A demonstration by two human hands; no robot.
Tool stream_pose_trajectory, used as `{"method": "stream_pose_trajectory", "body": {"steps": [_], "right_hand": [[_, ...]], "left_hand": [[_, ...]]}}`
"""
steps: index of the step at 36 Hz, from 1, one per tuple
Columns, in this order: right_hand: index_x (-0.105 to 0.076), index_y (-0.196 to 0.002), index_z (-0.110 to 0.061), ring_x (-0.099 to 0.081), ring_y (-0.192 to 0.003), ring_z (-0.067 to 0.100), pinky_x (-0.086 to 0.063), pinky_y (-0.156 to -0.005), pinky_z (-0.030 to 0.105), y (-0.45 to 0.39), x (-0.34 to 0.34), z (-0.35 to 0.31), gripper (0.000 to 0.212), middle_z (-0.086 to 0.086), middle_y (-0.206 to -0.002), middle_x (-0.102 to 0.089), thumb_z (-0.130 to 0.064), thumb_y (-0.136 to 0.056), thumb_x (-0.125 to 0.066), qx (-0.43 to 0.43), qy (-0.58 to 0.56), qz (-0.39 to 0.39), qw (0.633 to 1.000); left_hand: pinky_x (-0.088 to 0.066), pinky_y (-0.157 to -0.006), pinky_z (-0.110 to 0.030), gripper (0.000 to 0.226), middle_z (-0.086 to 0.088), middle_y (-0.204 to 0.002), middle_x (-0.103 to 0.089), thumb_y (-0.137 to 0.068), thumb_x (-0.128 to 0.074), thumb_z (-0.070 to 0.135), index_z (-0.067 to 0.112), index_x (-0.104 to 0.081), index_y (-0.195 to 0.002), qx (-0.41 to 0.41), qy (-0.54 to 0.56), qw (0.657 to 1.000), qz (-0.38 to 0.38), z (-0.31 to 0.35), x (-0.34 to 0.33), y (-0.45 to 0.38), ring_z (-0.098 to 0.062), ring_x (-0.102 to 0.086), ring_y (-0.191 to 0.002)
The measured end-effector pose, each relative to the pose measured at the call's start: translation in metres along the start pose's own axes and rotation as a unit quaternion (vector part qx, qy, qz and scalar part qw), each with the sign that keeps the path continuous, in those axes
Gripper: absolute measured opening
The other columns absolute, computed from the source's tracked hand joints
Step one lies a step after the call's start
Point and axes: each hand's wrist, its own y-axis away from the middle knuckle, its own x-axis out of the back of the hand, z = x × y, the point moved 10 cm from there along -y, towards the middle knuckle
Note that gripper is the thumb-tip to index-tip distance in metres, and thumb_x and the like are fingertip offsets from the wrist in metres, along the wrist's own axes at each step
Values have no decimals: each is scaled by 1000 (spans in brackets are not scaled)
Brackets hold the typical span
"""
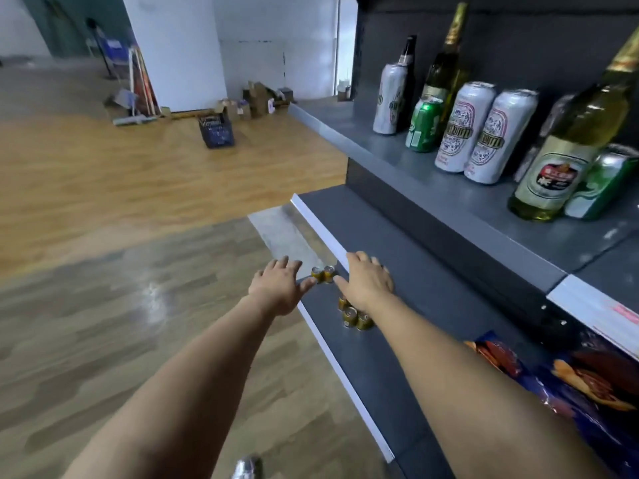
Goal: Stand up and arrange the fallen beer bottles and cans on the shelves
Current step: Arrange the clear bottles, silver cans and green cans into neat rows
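Note:
Two small gold cans [323, 274] stand upright at the front edge of the lower grey shelf [408, 271]. My left hand [279, 286] hovers just left of them with spread fingers, thumb near the cans. My right hand [368, 280] lies flat with spread fingers right of them on the shelf. Three more gold cans [354, 318] stand by my right wrist. On the upper shelf [449, 188] stand white cans [480, 133], a green can [423, 124], a silver can [392, 98] and green bottles [567, 150].
Snack bags [570, 378] fill the lower shelf at the right. Another green can [601, 183] leans behind the nearest bottle. A dark crate [217, 130] and cardboard boxes [256, 100] stand on the wooden floor far off. A silver object [247, 466] shows at the bottom edge.

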Motion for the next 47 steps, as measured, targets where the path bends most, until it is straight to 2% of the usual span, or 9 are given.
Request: {"method": "stream_pose_trajectory", "body": {"steps": [11, 18, 26, 30, 33, 38, 40, 43, 47], "right_hand": [[-37, -142, -17, -41, -129, 23, -38, -100, 36, -125, 70, -58, 47, 3, -145, -41, -37, -100, -42, -53, 14, 137, 989], [-40, -140, -16, -43, -127, 23, -40, -100, 37, -184, 114, -52, 45, 4, -141, -45, -38, -100, -43, -124, 32, 179, 976], [-41, -137, -15, -42, -125, 25, -37, -98, 37, -258, 155, -27, 44, 6, -136, -46, -37, -100, -44, -174, 45, 208, 961], [-40, -135, -15, -43, -122, 26, -40, -92, 37, -289, 180, -4, 44, 6, -134, -47, -38, -98, -46, -211, 17, 262, 942], [-36, -136, -16, -45, -120, 27, -43, -91, 40, -303, 190, 24, 48, 7, -132, -46, -39, -96, -49, -262, -26, 285, 922], [-37, -130, -13, -48, -117, 27, -46, -86, 39, -321, 210, 52, 47, 8, -127, -49, -39, -94, -54, -298, -21, 325, 897], [-41, -125, -12, -51, -112, 26, -46, -84, 38, -328, 218, 51, 40, 8, -123, -51, -36, -96, -52, -292, 4, 337, 895], [-45, -123, -12, -55, -108, 25, -44, -80, 36, -354, 222, 30, 30, 7, -121, -54, -31, -99, -45, -234, 58, 320, 916], [-48, -121, -12, -53, -111, 26, -41, -81, 35, -399, 220, 3, 26, 6, -122, -53, -27, -99, -44, -184, 48, 291, 938]], "left_hand": [[-24, -115, -44, 67, -10, -161, -18, -99, -29, 57, 19, -24, -153, -101, -30, 994, 20, -57, 86, -153, -26, -16, -147], [-25, -115, -46, 66, -11, -160, -20, -99, -27, 58, 18, -24, -152, -145, -12, 989, 19, -69, 125, -238, -30, -20, -146], [-25, -115, -45, 64, -8, -160, -19, -99, -29, 56, 21, -23, -152, -196, -4, 980, 38, -31, 160, -326, -28, -19, -146], [-24, -115, -44, 64, -8, -160, -20, -99, -32, 54, 18, -25, -151, -228, 3, 972, 63, -1, 176, -368, -28, -18, -147], [-25, -114, -41, 61, -8, -157, -26, -99, -34, 55, 20, -30, -149, -252, 3, 966, 59, 20, 180, -391, -28, -24, -144], [-26, -114, -42, 59, -9, -154, -32, -97, -37, 56, 19, -38, -143, -282, 27, 957, 53, 51, 186, -435, -30, -29, -140], [-28, -113, -42, 58, -9, -151, -35, -97, -39, 55, 18, -39, -142, -293, 35, 955, 43, 63, 184, -447, -31, -32, -138], [-29, -112, -42, 59, -7, -150, -35, -97, -39, 55, 18, -36, -143, -310, 31, 949, 39, 80, 183, -462, -28, -31, -139], [-24, -115, -43, 60, -5, -155, -29, -97, -40, 51, 19, -30, -147, -333, 5, 941, 59, 101, 193, -482, -26, -27, -142]]}}
